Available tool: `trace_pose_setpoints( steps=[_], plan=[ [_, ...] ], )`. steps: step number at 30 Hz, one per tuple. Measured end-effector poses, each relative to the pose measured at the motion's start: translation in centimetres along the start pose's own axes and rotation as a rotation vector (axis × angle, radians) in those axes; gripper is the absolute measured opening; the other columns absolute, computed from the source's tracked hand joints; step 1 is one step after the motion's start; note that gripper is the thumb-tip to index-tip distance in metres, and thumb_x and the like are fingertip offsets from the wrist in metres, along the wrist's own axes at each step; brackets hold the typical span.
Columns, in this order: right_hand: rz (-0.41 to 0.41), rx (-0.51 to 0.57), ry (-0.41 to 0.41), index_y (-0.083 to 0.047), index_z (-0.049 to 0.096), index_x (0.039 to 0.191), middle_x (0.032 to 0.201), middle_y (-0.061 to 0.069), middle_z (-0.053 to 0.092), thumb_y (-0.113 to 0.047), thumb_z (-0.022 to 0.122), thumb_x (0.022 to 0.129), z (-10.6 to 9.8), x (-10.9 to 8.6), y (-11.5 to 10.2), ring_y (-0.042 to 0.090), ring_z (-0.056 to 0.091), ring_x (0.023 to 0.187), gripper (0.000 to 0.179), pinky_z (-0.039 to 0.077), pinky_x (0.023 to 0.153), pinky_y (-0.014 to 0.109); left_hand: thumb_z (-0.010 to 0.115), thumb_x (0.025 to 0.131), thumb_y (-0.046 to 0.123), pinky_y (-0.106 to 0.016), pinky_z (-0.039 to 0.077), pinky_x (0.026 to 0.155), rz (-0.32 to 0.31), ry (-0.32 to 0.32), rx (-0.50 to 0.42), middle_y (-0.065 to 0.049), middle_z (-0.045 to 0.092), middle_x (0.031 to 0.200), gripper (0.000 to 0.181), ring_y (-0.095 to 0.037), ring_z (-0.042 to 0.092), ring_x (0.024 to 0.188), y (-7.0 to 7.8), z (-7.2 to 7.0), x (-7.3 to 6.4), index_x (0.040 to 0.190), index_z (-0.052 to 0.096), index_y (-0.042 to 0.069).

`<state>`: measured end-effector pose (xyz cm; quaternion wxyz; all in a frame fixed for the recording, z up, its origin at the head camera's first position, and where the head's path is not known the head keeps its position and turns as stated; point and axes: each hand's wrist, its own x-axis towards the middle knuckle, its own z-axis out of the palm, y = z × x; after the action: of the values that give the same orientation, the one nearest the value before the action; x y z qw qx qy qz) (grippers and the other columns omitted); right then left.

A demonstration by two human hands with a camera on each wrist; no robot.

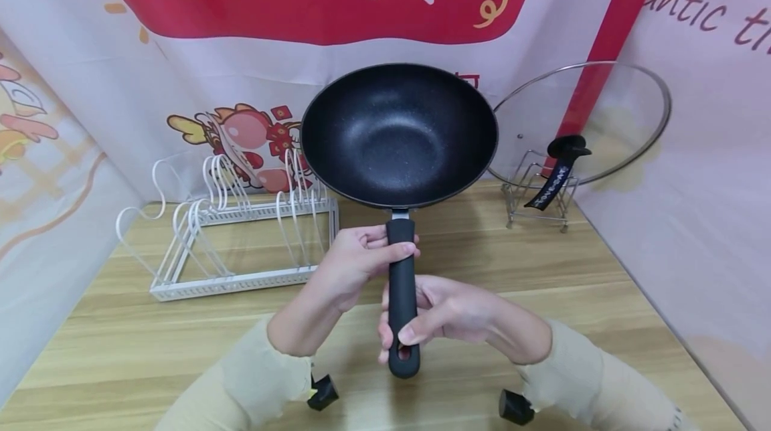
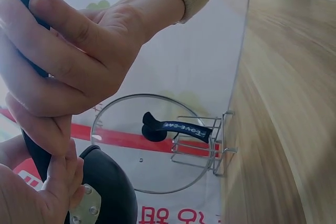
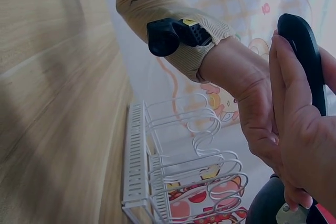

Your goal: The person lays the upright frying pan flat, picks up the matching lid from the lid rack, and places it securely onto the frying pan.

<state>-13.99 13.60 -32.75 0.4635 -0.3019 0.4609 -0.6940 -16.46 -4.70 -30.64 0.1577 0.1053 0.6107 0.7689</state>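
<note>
A black wok (image 1: pixel 400 136) is held up off the table with its hollow inside facing me and its long black handle (image 1: pixel 402 297) pointing down toward me. My left hand (image 1: pixel 360 258) grips the upper part of the handle, just below the pan, its thumb laid across the front. Lower down, my right hand (image 1: pixel 452 310) holds the handle near its end, thumb on the front by the hanging hole and fingers behind. Both wrist views show the fingers around the handle; in the left wrist view the riveted bracket (image 2: pixel 86 203) joins it to the wok.
A white wire rack (image 1: pixel 235 277) stands on the wooden table (image 1: pixel 482 270) to the left. At the back right, a glass lid (image 1: pixel 626 116) with a black knob leans upright in a small metal wire stand (image 1: pixel 536 207). Printed cloth walls (image 1: pixel 241 63) enclose the table.
</note>
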Motion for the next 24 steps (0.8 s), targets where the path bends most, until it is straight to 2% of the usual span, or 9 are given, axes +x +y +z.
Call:
trace_pose_setpoints(
  steps=[10,18,24],
  plan=[
    [0.021,0.018,-0.001,-0.009,0.044,0.115,0.103,0.001,0.07,-0.002,0.061,0.093,0.0,-0.4,0.4,0.024,0.071,0.105,0.029,0.053,0.091,0.034,0.07,0.091,-0.006,-0.029,0.057,0.086,-0.013,0.017,-0.019,-0.013,0.076,0.097,0.031,-0.016,0.073,0.089,-0.8,0.2,-0.1,0.119,0.063,-0.019],
    [0.019,0.028,-0.005,-0.011,0.044,0.116,0.104,0.002,0.07,0.0,0.06,0.093,-0.4,-0.6,1.0,0.025,0.07,0.105,0.03,0.052,0.091,0.034,0.071,0.091,-0.005,-0.028,0.057,0.087,-0.033,0.03,-0.019,-0.011,0.076,0.094,0.03,-0.015,0.073,0.088,-1.3,0.3,-0.1,0.116,0.065,-0.019],
    [0.023,0.006,-0.003,-0.01,0.045,0.115,0.103,0.001,0.07,0.0,0.06,0.092,-0.5,-0.7,1.1,0.025,0.071,0.105,0.029,0.053,0.091,0.035,0.071,0.09,-0.007,-0.028,0.058,0.086,-0.013,0.038,-0.041,-0.012,0.075,0.098,0.031,-0.015,0.073,0.088,-1.7,0.3,-0.2,0.117,0.064,-0.02]
  ],
)
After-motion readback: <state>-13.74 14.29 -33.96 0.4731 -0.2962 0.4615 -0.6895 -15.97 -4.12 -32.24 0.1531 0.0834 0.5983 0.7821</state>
